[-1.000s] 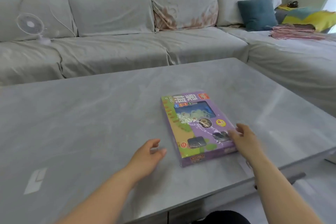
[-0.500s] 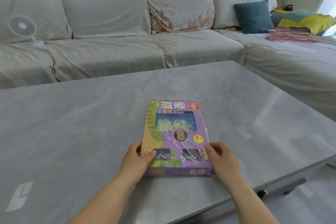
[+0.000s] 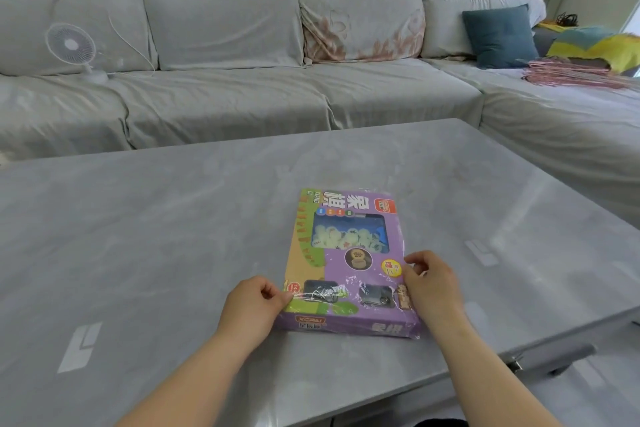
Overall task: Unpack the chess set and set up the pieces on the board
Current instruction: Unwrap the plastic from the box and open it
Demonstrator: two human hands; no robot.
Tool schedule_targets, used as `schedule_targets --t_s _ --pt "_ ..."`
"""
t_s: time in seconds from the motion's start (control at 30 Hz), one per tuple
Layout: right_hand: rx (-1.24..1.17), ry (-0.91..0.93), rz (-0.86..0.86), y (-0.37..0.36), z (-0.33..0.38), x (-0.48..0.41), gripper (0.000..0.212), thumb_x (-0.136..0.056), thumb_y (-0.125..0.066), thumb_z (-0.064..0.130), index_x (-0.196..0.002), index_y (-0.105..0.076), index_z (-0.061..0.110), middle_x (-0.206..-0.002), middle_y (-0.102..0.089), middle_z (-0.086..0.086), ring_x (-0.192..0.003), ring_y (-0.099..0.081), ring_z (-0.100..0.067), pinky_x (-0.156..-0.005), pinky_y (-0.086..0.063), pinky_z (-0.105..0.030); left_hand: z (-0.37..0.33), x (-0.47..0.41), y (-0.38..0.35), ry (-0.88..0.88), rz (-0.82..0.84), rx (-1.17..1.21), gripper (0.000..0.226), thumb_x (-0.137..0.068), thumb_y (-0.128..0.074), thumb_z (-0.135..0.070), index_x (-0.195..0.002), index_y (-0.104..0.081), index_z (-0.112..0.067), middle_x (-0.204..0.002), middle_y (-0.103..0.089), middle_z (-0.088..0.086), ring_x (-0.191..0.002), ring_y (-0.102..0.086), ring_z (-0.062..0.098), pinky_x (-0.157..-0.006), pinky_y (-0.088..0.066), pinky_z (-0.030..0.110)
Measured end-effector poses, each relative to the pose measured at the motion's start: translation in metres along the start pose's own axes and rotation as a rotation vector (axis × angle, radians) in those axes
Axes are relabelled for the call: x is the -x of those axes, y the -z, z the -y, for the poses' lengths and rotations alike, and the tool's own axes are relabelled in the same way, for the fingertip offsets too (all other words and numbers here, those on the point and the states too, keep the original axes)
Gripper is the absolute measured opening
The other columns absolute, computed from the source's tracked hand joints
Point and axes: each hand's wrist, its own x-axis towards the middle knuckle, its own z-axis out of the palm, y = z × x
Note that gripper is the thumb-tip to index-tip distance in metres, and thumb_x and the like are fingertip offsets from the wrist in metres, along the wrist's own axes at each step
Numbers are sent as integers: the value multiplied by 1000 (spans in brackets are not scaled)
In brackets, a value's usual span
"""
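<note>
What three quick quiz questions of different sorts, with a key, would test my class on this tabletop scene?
1. True or false: the chess set box is sealed in clear plastic wrap.
2. Which of these stands on the sofa at far left? A) a lamp B) a small white fan C) a kettle
3. Fill in: the left hand and the right hand both hold the box at its ____ end, the one closest to the person.
Key: 1 true; 2 B; 3 near.
</note>
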Motion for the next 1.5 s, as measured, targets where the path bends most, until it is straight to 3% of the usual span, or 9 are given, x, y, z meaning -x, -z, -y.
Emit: schedule_targets --t_s 0.13,0.3,0.43,0.63,0.8,0.9,1.13,1.3,1.5 --pt "16 116 114 -2 12 8 16 -86 -53 9 -76 -59 20 -69 -56 7 -63 -52 -16 -59 -40 -25 -2 -3 2 -44 29 -117 32 -87 -58 -17 -58 -44 -19 -63 -48 -6 -57 -41 5 -50 -29 16" --pt "141 261 335 -5 20 3 15 -88 -55 17 -93 -69 15 -94 -61 0 -91 -53 -14 -79 -49 -26 7 -4 12 -28 22 -116 28 -88 -55 -16 -63 -42 -18 -65 -47 -4 -61 -42 11 -51 -29 18" --pt "53 171 303 4 36 -37 27 -91 -42 3 -110 -62 6 -92 -54 -2 -73 -49 -14 -56 -38 -15 6 4 6 -42 132 17 13 -87 -55 -37 -90 -49 -26 -94 -57 -4 -86 -53 14 -68 -38 21" --pt "23 3 313 -10 48 -105 45 -91 -52 18 -131 -40 2 -133 -48 -17 -120 -47 -31 -93 -38 -32 17 10 -4 -193 139 -50 40 -65 -60 -35 -105 -62 -35 -89 -55 -14 -87 -51 1 -71 -35 3" --pt "-144 -184 313 -20 44 -124 51 -86 -59 31 -126 -44 3 -121 -56 -16 -95 -60 -29 -79 -51 -36 19 -2 -1 -211 87 -44 34 -62 -59 -38 -57 -50 -71 -87 -56 -32 -85 -51 -6 -63 -37 8" --pt "-198 -191 336 -22 42 -121 31 -89 -55 22 -113 -52 2 -99 -59 -13 -63 -54 -16 -52 -41 -24 23 -13 0 -205 82 -72 54 -77 -70 -19 -44 -54 -59 -67 -55 -40 -76 -52 -11 -61 -36 8" --pt "-237 -227 234 -25 24 -94 50 -87 -57 16 -130 -36 1 -114 -56 -21 -79 -58 -28 -64 -46 -31 21 -27 7 -45 -72 162 34 -87 -53 0 -66 -55 -26 -71 -60 -15 -67 -56 2 -62 -40 6" --pt "-169 -267 362 -18 33 -82 25 -91 -50 24 -74 -50 6 -79 -61 -15 -57 -51 -20 -55 -43 -28 2 -28 20 304 67 770 11 -91 -44 -8 -84 -51 -12 -81 -58 11 -64 -57 16 -60 -53 28" --pt "-126 -311 419 -15 42 -72 29 -91 -51 25 -67 -48 9 -61 -53 -7 -51 -47 -16 -39 -37 -19 -2 -37 5 167 136 449 34 -71 -73 -32 -88 -66 -3 -75 -67 7 -69 -61 17 -69 -49 25"
